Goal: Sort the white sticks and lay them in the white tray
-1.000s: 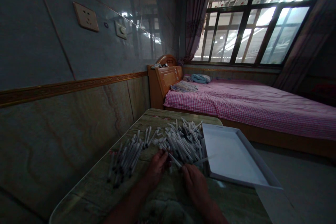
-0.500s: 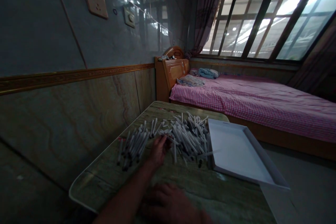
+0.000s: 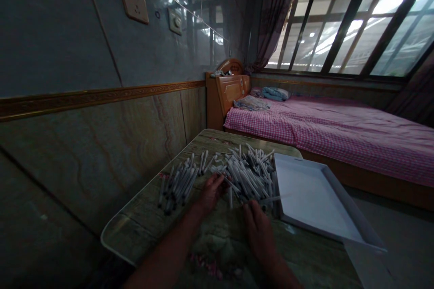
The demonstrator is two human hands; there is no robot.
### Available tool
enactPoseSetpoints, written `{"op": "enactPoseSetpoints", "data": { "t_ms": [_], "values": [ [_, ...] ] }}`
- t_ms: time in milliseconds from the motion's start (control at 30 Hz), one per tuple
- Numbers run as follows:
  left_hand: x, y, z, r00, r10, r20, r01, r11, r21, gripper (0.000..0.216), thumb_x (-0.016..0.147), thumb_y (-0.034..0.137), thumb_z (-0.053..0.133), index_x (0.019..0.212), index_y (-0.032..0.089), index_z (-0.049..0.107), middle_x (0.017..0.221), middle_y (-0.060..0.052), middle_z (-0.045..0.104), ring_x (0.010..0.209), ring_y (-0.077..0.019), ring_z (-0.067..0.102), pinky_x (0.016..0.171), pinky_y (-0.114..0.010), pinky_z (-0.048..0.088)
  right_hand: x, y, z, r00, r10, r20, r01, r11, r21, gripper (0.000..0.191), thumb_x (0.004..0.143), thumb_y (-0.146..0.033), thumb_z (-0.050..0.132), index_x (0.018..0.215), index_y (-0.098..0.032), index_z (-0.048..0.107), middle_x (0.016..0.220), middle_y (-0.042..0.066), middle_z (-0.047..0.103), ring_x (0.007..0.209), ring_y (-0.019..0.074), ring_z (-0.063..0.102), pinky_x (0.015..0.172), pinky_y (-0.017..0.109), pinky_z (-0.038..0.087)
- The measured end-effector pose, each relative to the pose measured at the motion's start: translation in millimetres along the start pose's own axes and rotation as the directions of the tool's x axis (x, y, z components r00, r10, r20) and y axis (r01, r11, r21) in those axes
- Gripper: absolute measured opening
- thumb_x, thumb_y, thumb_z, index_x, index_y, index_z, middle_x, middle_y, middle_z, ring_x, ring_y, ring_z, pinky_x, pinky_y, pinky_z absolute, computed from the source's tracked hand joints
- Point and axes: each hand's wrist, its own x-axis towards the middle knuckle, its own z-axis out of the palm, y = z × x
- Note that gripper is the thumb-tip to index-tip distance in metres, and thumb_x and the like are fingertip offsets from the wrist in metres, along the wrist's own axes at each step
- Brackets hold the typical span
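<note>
A large heap of whitish, see-through pens (image 3: 249,174), some with dark ends, lies on the table (image 3: 142,235). A smaller bunch of pens (image 3: 181,180) sits to its left. At the heap's left front edge, my left hand (image 3: 210,192) is closed, fingertips pinched on a slim pen (image 3: 232,184) that slants down to the right. My right hand (image 3: 257,228) is at the front edge of the heap, its fingers together and curled. Whatever its fingertips hold, if anything, is hidden.
A shallow white tray or box lid (image 3: 313,198) stands right of the heap, reaching past the table's edge. Small pink bits (image 3: 206,265) lie near the table's front. Beyond are a bed (image 3: 325,122) with a checked cover and a tiled wall (image 3: 84,167) on the left.
My right hand has moved forward and right, from the table's front to the heap's edge, uncovering the pink bits. My left hand stays by the heap. The view has shifted slightly.
</note>
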Motion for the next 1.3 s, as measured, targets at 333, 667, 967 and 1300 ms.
{"op": "enactPoseSetpoints", "data": {
  "t_ms": [333,667,967,1300],
  "values": [
    [-19,-8,8,0.985,0.04,0.168,-0.071,0.981,0.181,0.044,0.06,0.042,0.085,0.085,0.018,0.059,0.081,-0.004,0.075,0.068,-0.0163,0.069,0.059,-0.024,0.051,15,5,-10,0.98,0.199,0.0,-0.197,0.969,0.149,0.057,0.088,-0.072,0.032,0.064,-0.024,0.05,0.058,-0.001,0.053,0.057,0.0166,0.051,0.055,0.026,0.037],
    [-20,-6,11,0.989,0.062,0.137,-0.085,0.981,0.175,0.046,0.057,0.041,0.087,0.086,0.017,0.06,0.082,-0.004,0.076,0.071,-0.0178,0.07,0.061,-0.026,0.052,22,8,-14,0.949,0.305,0.076,-0.315,0.916,0.248,0.057,0.079,-0.075,0.04,0.06,-0.023,0.048,0.056,-0.003,0.047,0.055,0.0151,0.046,0.051,0.026,0.034],
    [-12,-15,16,0.996,0.085,0.009,-0.085,0.976,0.202,0.056,0.046,0.055,0.087,0.078,0.017,0.061,0.071,-0.004,0.075,0.056,-0.0168,0.067,0.051,-0.026,0.05,17,15,-17,0.982,0.19,-0.004,-0.189,0.976,0.104,0.04,0.083,-0.054,0.05,0.075,-0.019,0.07,0.071,0.005,0.069,0.069,0.0215,0.064,0.064,0.027,0.045],
    [-11,-19,17,0.995,0.102,0.009,-0.101,0.973,0.209,0.057,0.047,0.058,0.086,0.077,0.017,0.06,0.068,-0.004,0.073,0.057,-0.017,0.068,0.054,-0.027,0.053,20,18,-15,0.976,0.217,-0.014,-0.215,0.974,0.076,0.051,0.088,-0.06,0.042,0.064,-0.02,0.063,0.06,0.003,0.064,0.059,0.0195,0.06,0.056,0.027,0.041]
  ]
}}
